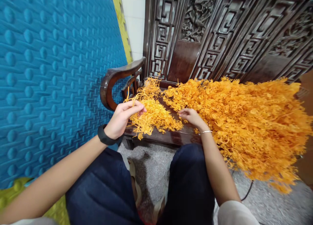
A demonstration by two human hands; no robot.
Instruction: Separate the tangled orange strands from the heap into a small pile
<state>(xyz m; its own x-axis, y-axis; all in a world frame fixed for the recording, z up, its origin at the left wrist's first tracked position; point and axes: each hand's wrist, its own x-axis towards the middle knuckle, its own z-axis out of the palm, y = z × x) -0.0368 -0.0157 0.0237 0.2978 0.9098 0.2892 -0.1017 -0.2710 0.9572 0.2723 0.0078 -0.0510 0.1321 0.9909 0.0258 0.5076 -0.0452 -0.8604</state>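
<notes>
My left hand (127,116), with a dark band on its wrist, is closed over the smaller heap of orange, curly, frilly strands (156,114). A few thin strands show over and below its fingers. To the right, my right hand (190,117) hovers at the gap between that heap and a much larger orange pile (254,120). Its fingers are loosely bent and apart, and I see nothing held in them. Both heaps lie on a dark, polished wooden bench seat (171,137).
A curved wooden armrest (110,85) stands at the bench's left end, and a carved backrest (190,52) rises behind. Blue textured foam matting (61,62) covers the left side. My knees are close to the bench front, above a speckled floor (156,163). A dark cable (248,190) hangs at right.
</notes>
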